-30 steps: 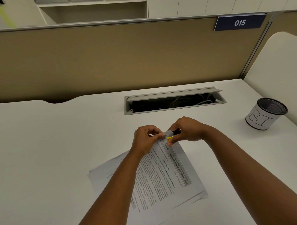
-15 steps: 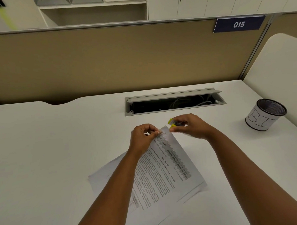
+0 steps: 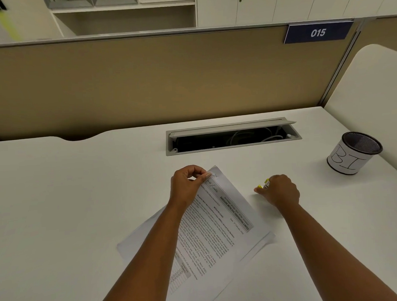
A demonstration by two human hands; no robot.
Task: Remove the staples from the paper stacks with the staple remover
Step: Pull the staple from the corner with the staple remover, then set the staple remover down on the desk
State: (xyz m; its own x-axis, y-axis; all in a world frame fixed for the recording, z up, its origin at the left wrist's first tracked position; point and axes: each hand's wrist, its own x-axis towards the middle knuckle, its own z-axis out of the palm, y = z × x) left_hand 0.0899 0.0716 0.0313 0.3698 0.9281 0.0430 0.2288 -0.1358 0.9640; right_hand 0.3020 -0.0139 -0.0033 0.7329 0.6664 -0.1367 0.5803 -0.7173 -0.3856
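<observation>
Head view: the left hand [image 3: 189, 184] pinches the top corner of the paper stack [image 3: 220, 219], which lies on the white desk [image 3: 71, 199]. The right hand [image 3: 278, 189] is curled round the yellow staple remover [image 3: 263, 184], off to the right of the paper, low over the desk. Looks like one staple is prob. out. Next: drop it, maybe in the mesh cup [image 3: 354, 152] w/ "BI" on it, then find the next staple. Behind: open cable slot [image 3: 231, 138], tan wall panel [image 3: 145, 84], blue "015" sign [image 3: 318, 32].

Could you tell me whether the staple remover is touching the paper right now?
No, the right hand holds the staple remover over bare desk, beside the paper.
</observation>
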